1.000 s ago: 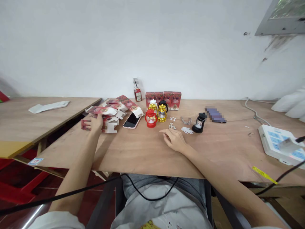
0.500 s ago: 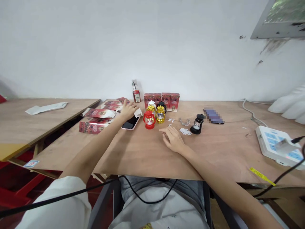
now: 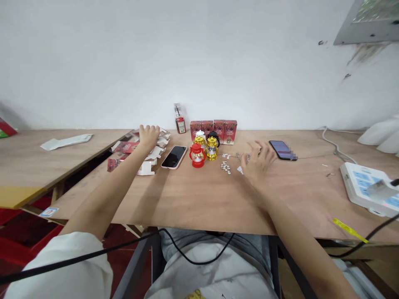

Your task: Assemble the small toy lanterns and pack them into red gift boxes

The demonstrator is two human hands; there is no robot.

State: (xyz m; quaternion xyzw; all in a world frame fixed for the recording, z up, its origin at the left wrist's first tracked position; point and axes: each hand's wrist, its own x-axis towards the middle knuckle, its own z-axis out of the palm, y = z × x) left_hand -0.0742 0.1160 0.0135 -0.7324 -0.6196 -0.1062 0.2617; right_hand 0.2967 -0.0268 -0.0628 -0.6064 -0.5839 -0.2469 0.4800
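My left hand (image 3: 149,137) rests over a pile of red boxes (image 3: 126,147) with white inner flaps, fingers bent and their tips hidden. To its right lies a phone (image 3: 174,157) in a pink case. My right hand (image 3: 258,161) is blurred, fingers apart, near several metal pieces (image 3: 248,158) and white slips (image 3: 240,170). It covers the spot where a small black lantern stood; whether it touches the lantern is hidden. Between my hands stand a red lantern (image 3: 197,156), gold lanterns (image 3: 212,149), a white and a black one behind. Several small round discs (image 3: 225,167) lie in front.
Upright red boxes (image 3: 225,132) line the wall beside a packaged bottle (image 3: 180,123). A second phone (image 3: 283,150) lies at the right, further on a white power strip (image 3: 370,182) with cables. A gap separates the left table (image 3: 25,162).
My left hand has moved left with the boxes, whose white flaps now show. My right hand has moved right and spread over the black lantern's spot, uncovering the round discs.
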